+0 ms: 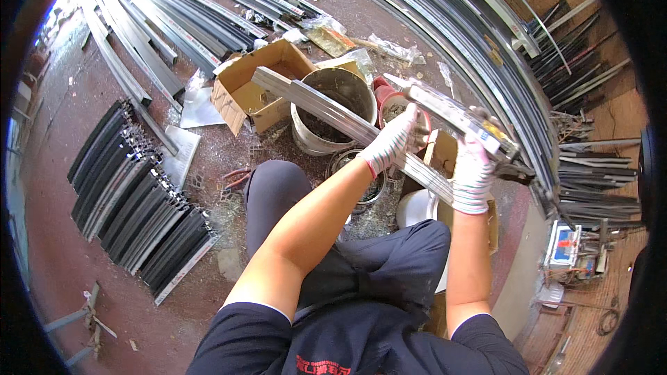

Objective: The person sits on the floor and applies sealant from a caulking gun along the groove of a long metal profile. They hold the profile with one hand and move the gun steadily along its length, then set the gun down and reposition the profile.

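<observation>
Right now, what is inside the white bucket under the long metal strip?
The bucket holds dark loose material; what it is cannot be told. The strip, in the left hand, crosses its mouth and covers part of the inside. The bottom is hidden.

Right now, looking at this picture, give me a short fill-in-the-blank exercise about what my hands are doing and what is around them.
1. Both hands wear white knitted ____.
2. The left hand holds a long grey metal ____, which slants over the bucket.
3. The right hand holds a second metal piece still partly wrapped in clear ____.
4. Beside the bucket stands an open cardboard ____.

Missing words: gloves; strip; plastic; box
</observation>
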A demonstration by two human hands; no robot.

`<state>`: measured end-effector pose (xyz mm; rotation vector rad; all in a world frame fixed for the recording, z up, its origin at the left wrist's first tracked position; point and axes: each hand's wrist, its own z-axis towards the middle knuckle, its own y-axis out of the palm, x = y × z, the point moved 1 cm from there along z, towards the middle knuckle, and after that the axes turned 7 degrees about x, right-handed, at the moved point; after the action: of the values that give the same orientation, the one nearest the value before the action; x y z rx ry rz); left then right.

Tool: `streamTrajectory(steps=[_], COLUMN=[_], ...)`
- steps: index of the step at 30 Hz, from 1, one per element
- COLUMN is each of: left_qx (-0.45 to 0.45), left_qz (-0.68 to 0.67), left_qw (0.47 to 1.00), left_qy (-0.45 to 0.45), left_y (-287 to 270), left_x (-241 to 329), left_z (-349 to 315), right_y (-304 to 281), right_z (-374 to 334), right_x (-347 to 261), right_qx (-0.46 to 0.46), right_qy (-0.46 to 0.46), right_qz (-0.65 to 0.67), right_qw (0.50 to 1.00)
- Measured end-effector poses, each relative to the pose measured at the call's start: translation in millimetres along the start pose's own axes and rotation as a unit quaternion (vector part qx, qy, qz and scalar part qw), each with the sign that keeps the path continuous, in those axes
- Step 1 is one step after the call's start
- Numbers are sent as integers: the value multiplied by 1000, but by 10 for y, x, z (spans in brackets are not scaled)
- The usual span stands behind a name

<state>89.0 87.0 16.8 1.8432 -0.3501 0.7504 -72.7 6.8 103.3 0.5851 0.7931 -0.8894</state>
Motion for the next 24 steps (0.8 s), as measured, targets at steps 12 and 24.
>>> streamTrajectory(steps=[12, 24], left_qx=[63, 179], left_qz=[-161, -292], left_qw=[985, 934], left_qy=[-8, 104], left_y=[-574, -877], left_x=[514, 773], left_z=[-540, -610], right_y=[1127, 835], right_z=[-697, -1703], right_x=[-66, 44], right_qx=[-175, -32], right_qy=[44, 354], right_qz=[45, 61], right_qw=[983, 933])
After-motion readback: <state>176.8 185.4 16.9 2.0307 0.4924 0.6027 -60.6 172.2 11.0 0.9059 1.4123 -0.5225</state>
